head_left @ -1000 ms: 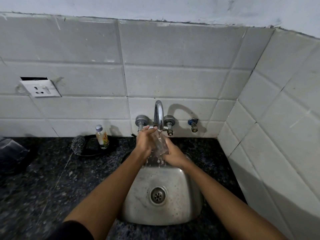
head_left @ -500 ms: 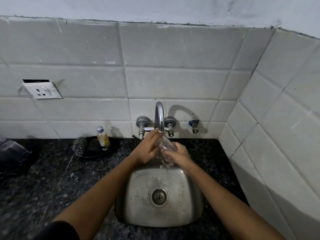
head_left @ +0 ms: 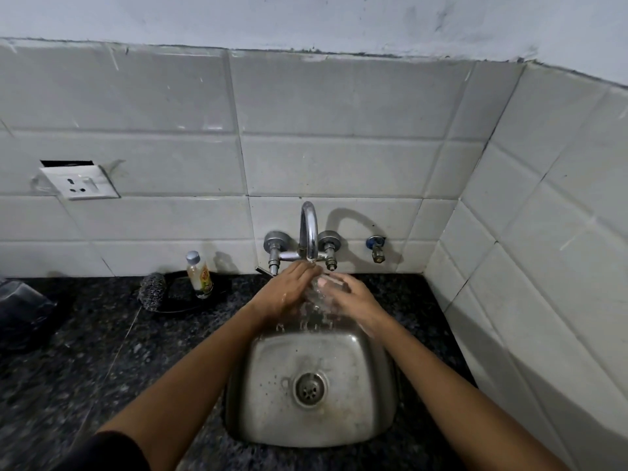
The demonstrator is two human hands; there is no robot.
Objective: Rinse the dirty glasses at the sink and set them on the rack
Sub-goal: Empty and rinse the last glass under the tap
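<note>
glass [head_left: 319, 294]: centre of frame, under the faucet [head_left: 308, 229], over the sink [head_left: 268, 385] | left hand [head_left: 289, 288] and right hand [head_left: 350, 295] both wrapped around it | likely light, rigid, breakable, slippery wet | best gripped around the wall, not the rim

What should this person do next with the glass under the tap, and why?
Probably tip the glass to pour the water into the sink. Both the left hand and the right hand hold it directly below the faucet, with water spilling down around it, so it looks well rinsed. No rack is in view.
</note>
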